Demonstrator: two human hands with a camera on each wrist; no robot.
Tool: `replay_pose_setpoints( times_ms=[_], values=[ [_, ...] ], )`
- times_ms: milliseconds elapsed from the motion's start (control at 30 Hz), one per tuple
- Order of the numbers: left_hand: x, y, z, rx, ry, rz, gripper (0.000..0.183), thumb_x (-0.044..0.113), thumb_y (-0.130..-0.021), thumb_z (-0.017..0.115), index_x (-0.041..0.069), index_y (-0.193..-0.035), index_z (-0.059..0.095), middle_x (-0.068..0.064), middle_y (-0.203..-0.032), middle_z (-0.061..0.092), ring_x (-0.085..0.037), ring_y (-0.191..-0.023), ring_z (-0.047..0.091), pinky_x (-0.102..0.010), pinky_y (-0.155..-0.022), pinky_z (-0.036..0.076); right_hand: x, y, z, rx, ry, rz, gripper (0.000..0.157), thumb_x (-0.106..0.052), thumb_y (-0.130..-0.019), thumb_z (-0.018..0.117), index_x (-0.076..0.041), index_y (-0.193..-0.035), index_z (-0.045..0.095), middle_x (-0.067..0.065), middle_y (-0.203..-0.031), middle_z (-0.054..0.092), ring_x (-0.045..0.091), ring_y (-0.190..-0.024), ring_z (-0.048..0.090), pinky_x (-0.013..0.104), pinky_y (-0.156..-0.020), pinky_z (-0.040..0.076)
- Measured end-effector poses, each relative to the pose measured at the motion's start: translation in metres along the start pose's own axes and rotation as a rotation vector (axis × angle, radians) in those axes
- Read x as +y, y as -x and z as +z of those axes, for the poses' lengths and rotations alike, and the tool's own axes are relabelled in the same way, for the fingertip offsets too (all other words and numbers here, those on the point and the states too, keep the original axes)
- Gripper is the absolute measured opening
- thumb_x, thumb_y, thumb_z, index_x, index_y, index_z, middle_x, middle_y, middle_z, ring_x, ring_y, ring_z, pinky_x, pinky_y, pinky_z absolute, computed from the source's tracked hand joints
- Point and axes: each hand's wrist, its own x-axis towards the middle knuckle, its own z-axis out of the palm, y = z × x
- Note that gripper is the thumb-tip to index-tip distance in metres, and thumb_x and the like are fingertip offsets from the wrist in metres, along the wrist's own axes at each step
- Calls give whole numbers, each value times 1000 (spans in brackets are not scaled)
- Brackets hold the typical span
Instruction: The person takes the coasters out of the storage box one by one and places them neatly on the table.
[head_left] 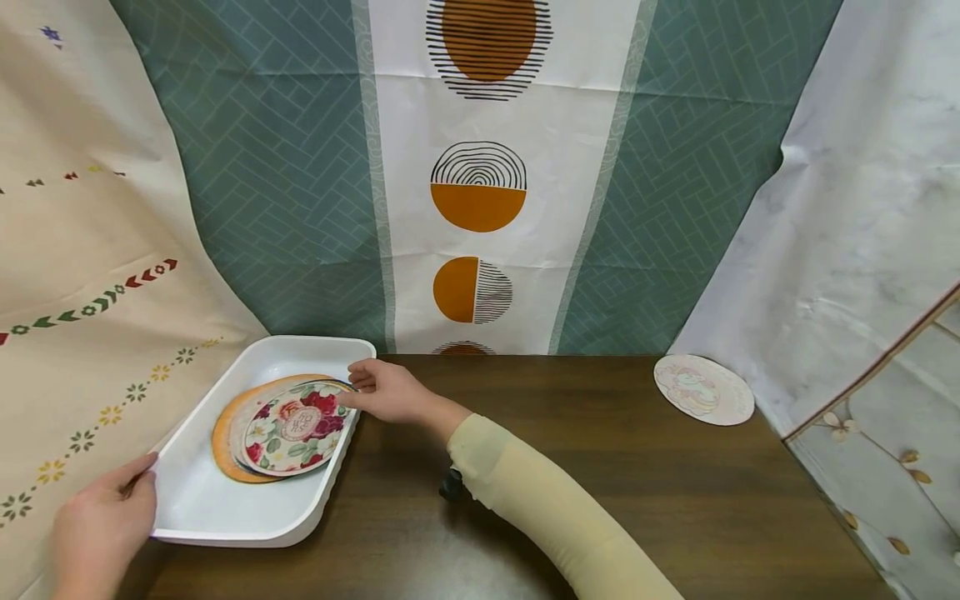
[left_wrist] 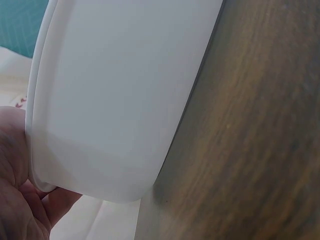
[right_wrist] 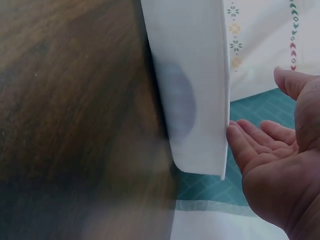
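Tray [head_left: 225, 510], white, stands on L side of dark table [head_left: 735, 500], w/ pile of round discs [head_left: 283, 430] inside, flowered disc [head_left: 306, 425] on top. L hand [head_left: 105, 523] grips its near L corner. R hand [head_left: 390, 393] is at far R rim, thumb wide from fingers. Pale disc [head_left: 703, 389] w/ pinkish drawing lies far R, near marbled cloth [head_left: 847, 275].

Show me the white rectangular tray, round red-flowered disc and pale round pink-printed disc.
White rectangular tray [head_left: 225, 512]: head view, bare floor.
Round red-flowered disc [head_left: 300, 425]: head view, centre.
Pale round pink-printed disc [head_left: 703, 391]: head view, centre.
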Motion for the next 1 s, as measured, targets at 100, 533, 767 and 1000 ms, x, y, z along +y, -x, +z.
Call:
replay_pose_setpoints(
  times_ms=[100, 533, 767, 1000],
  values=[
    [0, 0, 0, 2, 0, 6, 36, 11, -109, 57, -7, -138, 69, -32, -139, 64, -61, -134, 56, -68, -107, 46, -1, -3, 0, -14, 45, -7, 65, -41, -106, 78, -6, -158, 58, 8, -146, 71, 13, -130, 69, 19, -108, 53],
    [-2, -1, 1, 3, -6, -7, 37, 11, -109, 56, -7, -139, 68, -30, -139, 64, -61, -135, 56, -68, -107, 46, -22, -22, -2, -120, 433, -19, 63, -47, -109, 71, -9, -157, 60, 0, -142, 75, 8, -125, 69, 18, -106, 53],
    [-1, -1, 2, 8, -7, 0, 37, 11, -109, 56, -8, -138, 67, -32, -139, 64, -60, -132, 58, -68, -108, 46, -30, -30, -2, -159, 571, -37, 58, -46, -108, 71, -10, -153, 65, -1, -140, 76, 5, -119, 69, 16, -106, 52],
    [-4, 0, 0, 13, -9, 41, 36, 11, -107, 57, -7, -135, 70, -32, -136, 66, -63, -127, 59, -68, -100, 47, -35, -41, 4, -207, 669, -32, 55, -45, -108, 69, -11, -151, 68, -4, -139, 75, 5, -117, 66, 16, -105, 50]
  ],
)
